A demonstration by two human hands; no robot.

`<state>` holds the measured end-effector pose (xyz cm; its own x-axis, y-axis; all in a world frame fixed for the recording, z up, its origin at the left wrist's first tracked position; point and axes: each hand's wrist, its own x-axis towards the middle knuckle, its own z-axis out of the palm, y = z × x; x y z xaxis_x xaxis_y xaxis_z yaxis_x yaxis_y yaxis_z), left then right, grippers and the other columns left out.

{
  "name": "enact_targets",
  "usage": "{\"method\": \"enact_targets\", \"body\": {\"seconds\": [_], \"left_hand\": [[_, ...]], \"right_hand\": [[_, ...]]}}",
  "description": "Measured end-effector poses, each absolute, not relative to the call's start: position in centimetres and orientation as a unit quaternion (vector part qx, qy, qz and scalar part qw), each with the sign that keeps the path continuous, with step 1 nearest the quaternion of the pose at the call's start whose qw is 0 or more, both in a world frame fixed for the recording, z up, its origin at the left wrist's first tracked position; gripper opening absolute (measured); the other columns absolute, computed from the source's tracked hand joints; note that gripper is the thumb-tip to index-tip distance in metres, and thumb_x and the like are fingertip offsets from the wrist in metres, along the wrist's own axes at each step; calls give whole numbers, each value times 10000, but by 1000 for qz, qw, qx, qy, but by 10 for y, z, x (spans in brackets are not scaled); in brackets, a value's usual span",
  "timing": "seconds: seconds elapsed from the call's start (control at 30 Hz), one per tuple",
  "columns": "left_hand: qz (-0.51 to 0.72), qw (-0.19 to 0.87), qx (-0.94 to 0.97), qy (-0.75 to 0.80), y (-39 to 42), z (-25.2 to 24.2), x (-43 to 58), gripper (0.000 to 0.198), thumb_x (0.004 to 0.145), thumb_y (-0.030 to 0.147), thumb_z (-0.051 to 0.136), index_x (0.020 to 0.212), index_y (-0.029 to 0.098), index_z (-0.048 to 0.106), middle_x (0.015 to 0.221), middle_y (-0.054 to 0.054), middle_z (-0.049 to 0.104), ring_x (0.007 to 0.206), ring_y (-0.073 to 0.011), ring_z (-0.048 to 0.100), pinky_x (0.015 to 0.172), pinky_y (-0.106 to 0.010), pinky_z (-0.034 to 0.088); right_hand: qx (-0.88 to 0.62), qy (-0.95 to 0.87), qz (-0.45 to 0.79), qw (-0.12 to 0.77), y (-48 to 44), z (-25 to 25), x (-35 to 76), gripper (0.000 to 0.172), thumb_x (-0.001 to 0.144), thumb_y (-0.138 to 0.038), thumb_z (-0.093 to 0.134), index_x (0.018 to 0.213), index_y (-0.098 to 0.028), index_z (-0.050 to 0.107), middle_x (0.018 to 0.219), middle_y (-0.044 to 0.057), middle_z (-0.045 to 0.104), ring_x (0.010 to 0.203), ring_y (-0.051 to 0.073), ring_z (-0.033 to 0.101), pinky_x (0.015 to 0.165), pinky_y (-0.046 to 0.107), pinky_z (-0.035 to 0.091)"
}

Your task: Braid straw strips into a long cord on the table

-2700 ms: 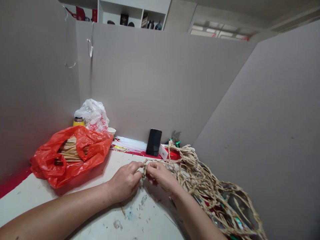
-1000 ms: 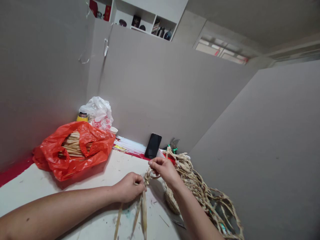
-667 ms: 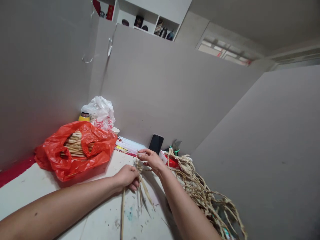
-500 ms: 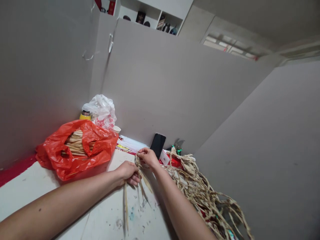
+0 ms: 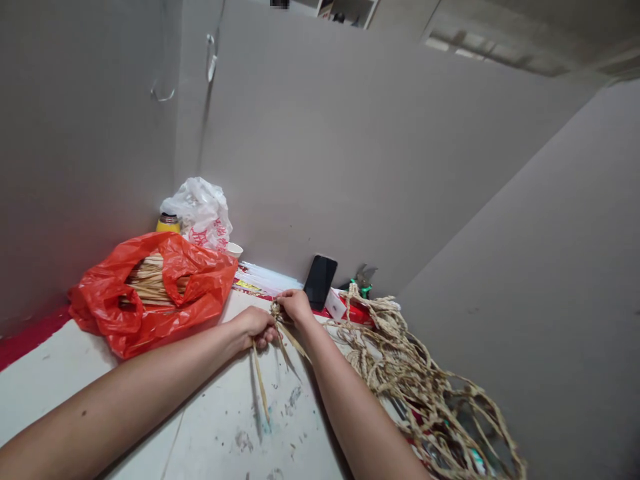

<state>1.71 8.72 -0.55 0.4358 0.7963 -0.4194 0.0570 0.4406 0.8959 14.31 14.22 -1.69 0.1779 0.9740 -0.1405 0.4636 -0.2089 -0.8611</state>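
Note:
My left hand point(image 5: 257, 327) is closed around the lower part of a small braid of straw point(image 5: 276, 310). Loose straw strands point(image 5: 261, 383) hang from it over the white tabletop point(image 5: 220, 413). At the top of the braid, the fingers of my right hand point(image 5: 294, 305) are pinched together on it. The two hands nearly meet, and they hide much of the braid. To the right of my right forearm lies a large tangled heap of braided straw rope point(image 5: 400, 360), which spills past the table's right side.
An orange plastic bag point(image 5: 200, 273) with straw bundles point(image 5: 150, 277) stands on the left. Behind it are a yellow bottle point(image 5: 169, 223), a white plastic bag point(image 5: 200, 210) and a paper cup point(image 5: 234, 250). A phone point(image 5: 321, 282) leans near the wall, beside green-handled shears point(image 5: 364, 277).
The camera view has tilted down a little. Both hands keep hold of the braid, and the long hanging strand has swung slightly to the right.

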Motion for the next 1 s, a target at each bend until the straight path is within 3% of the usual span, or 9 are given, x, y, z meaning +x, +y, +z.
{"method": "enact_targets", "body": {"seconds": [0.07, 0.2, 0.4, 0.63, 0.8, 1.0], "left_hand": [[249, 718, 452, 468, 86, -4, 16, 172, 765, 117, 482, 595, 131, 461, 468, -4, 534, 314, -30, 348, 333, -148, 207], [234, 729, 447, 463, 84, 0, 10, 164, 770, 118, 470, 610, 139, 445, 497, 2, 534, 317, -19, 310, 336, -147, 160], [227, 730, 455, 456, 84, 2, 7, 126, 749, 185, 554, 673, 144, 461, 551, 24, 529, 335, -4, 279, 355, -144, 134], [232, 700, 478, 477, 81, 2, 10, 244, 726, 245, 603, 581, 162, 425, 407, 87, 355, 310, -8, 190, 354, -172, 86], [229, 695, 488, 476, 82, 3, 12, 227, 708, 219, 598, 554, 155, 443, 406, 79, 356, 317, -11, 191, 355, -186, 72], [239, 678, 496, 487, 82, 2, 14, 237, 691, 220, 614, 536, 153, 447, 409, 78, 353, 328, -15, 205, 356, -191, 87]], "right_hand": [[-689, -532, 355, 341, 138, -12, 147, 281, 884, -296, 559, 1122, -148, 575, 1141, 86, 587, 948, 199, 596, 791, 381, 511], [-681, -547, 335, 353, 117, 2, 158, 68, 768, -222, 661, 805, -165, 653, 922, 58, 681, 870, 177, 616, 675, 230, 461], [-623, -553, 465, 300, 66, 16, 167, 282, 736, -380, 639, 588, -142, 611, 516, 32, 633, 451, 129, 558, 433, 217, 384], [-551, -528, 586, 274, 57, 11, 172, 169, 687, -257, 662, 609, -135, 574, 432, -21, 554, 385, 83, 493, 426, 193, 413], [-546, -521, 598, 270, 58, 8, 178, 88, 738, -185, 591, 674, -130, 565, 549, -20, 558, 373, 51, 429, 383, 182, 380], [-561, -553, 549, 278, 52, 12, 169, 90, 774, -187, 551, 696, -164, 514, 550, -52, 497, 380, 42, 339, 355, 176, 203]]}}
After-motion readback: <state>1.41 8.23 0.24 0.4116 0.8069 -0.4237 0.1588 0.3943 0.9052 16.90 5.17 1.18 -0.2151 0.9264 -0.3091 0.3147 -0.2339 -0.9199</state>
